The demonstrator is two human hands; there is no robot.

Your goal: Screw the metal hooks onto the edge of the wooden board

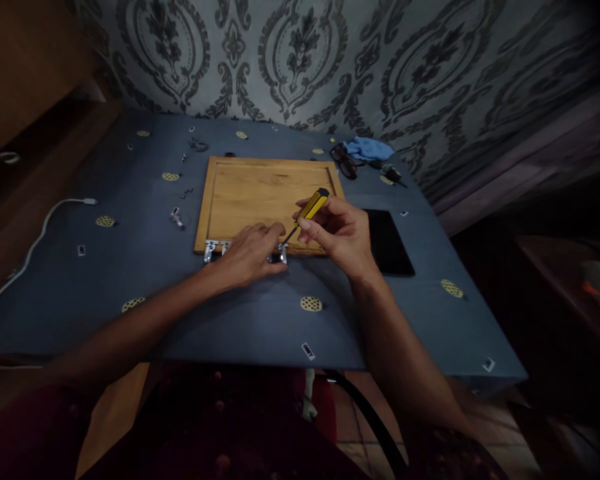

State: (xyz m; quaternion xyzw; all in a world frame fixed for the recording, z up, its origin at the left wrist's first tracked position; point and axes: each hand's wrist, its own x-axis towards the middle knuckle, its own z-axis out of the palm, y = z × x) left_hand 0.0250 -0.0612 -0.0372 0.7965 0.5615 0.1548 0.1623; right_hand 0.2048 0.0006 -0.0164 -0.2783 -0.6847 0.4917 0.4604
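While left hand [253,253] steadies hinge [280,255], right hand [337,233] grips screwdriver [311,208].

1. Pinched in the right hand [341,235], a screwdriver [311,208] with a glossy yellow and black plastic handle and a thin dark metal shaft.
2. Under the left hand [253,252], a bright, shiny metal hinge [215,247] on the near edge of a panel.
3. Beyond both grips, the wooden panel [260,197]: light, smooth wood with a soft satin finish and a raised frame.
4. Beneath everything, a matt blue-grey tablecloth [130,267] of woven fabric with printed yellow dots.
5. Just right of the screwdriver grip, a phone [387,243] with a black glossy glass face.
6. Far beyond the right hand, a soft blue cloth [367,148], crumpled.
7. Left of the hinge grip, small loose metal fittings [176,217], dull silver.
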